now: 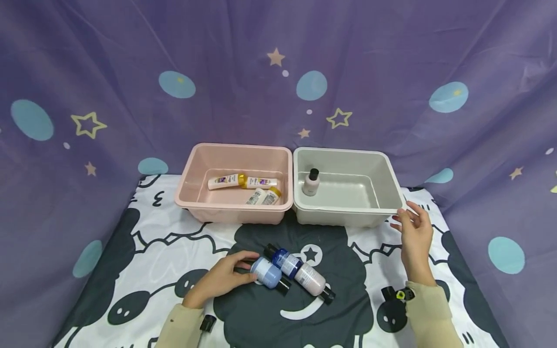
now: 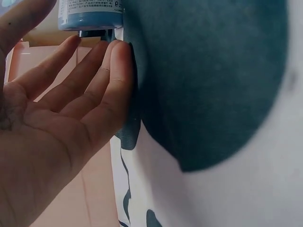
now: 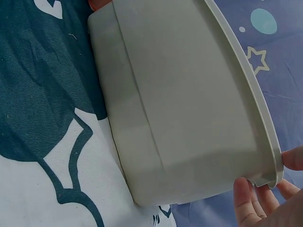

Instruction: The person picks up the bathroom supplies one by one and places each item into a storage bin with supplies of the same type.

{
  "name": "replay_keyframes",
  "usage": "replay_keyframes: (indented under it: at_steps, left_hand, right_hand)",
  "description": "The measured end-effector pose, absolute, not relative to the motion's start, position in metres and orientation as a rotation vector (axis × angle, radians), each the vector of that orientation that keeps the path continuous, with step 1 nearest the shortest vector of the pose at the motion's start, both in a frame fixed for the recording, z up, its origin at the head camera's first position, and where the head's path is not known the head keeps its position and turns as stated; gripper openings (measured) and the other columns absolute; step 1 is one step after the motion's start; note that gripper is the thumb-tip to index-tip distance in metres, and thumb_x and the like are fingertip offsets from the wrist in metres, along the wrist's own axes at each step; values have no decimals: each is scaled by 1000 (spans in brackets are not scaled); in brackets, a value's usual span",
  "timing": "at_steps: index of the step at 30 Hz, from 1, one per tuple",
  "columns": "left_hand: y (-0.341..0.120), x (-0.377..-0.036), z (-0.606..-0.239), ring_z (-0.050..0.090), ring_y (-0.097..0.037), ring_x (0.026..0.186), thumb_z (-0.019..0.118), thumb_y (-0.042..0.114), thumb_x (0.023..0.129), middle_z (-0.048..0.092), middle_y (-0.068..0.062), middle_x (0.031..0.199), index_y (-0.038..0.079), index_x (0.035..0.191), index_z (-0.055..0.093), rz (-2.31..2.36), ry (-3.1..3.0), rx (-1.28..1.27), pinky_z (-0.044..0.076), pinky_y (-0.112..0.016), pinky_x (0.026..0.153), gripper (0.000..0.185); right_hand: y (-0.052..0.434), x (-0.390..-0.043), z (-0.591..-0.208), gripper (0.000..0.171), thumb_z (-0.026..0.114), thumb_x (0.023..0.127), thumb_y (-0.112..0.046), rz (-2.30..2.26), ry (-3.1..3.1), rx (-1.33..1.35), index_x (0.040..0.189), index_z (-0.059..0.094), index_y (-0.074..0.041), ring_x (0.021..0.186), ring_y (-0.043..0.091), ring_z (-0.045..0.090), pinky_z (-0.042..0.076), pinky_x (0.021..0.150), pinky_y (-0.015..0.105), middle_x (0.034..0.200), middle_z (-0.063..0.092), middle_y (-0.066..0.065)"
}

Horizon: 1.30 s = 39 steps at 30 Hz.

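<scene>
A: The grey bin (image 1: 348,186) looks like light, stiff plastic. The right hand (image 1: 413,232) has loose, spread fingers at its near corner, so that rim lip is the spot to grab.

B: And the blue bottle (image 1: 266,272)?

A: It's lying on the bench (image 1: 165,251) against the left hand (image 1: 222,278), whose straight fingers touch it without curling. Probably smooth and rolls easily; hold mid-body, not the cap.
</scene>
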<state>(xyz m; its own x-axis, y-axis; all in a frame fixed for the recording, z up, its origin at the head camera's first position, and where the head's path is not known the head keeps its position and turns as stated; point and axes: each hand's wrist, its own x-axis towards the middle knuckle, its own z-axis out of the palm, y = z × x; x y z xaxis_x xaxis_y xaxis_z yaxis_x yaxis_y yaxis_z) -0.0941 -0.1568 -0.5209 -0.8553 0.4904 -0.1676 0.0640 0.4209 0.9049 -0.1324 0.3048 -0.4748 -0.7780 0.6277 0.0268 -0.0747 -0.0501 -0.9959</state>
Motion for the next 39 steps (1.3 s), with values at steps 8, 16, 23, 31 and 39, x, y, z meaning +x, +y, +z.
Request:
replay_keyframes:
  at_steps: [8, 16, 23, 31, 39]
  left_hand:
    - [-157, -104, -523, 62, -28, 112, 78, 24, 90, 60, -14, 135, 6, 138, 58, 1451, 2180, 517, 54, -38, 88, 55]
    - [-158, -113, -528, 61, -27, 114, 77, 24, 91, 57, -14, 139, 5, 142, 55, 1410, 2126, 586, 52, -43, 93, 58]
    - [-159, -117, -530, 60, -25, 115, 76, 24, 92, 56, -13, 141, 7, 142, 55, 1386, 2100, 584, 51, -41, 93, 57]
    - [-159, -119, -529, 61, -23, 110, 80, 25, 88, 60, -9, 134, 6, 137, 60, 1363, 2100, 575, 52, -35, 89, 56]
    - [-155, -115, -530, 66, -25, 106, 83, 20, 85, 63, -14, 123, -4, 133, 59, 1530, 1985, 461, 55, -30, 86, 59]
  right_hand:
    - [308, -137, -474, 36, 64, 97, -4, 1931, -1708, -576, 132, 58, -2, 82, 17, 69, 58, 64, 23, 108, 66, 12]
    - [311, -140, -474, 36, 66, 96, -3, 1958, -1697, -583, 131, 59, -4, 81, 14, 67, 57, 65, 23, 108, 67, 10]
    - [311, -141, -475, 33, 64, 96, -2, 1956, -1691, -573, 130, 62, -5, 79, 15, 67, 57, 64, 23, 107, 67, 11]
    - [310, -142, -475, 35, 64, 97, -3, 1946, -1717, -572, 131, 60, -3, 78, 14, 66, 57, 63, 24, 107, 66, 11]
    - [311, -142, -475, 38, 64, 97, -5, 1937, -1735, -598, 134, 58, -2, 78, 14, 66, 57, 63, 23, 109, 66, 11]
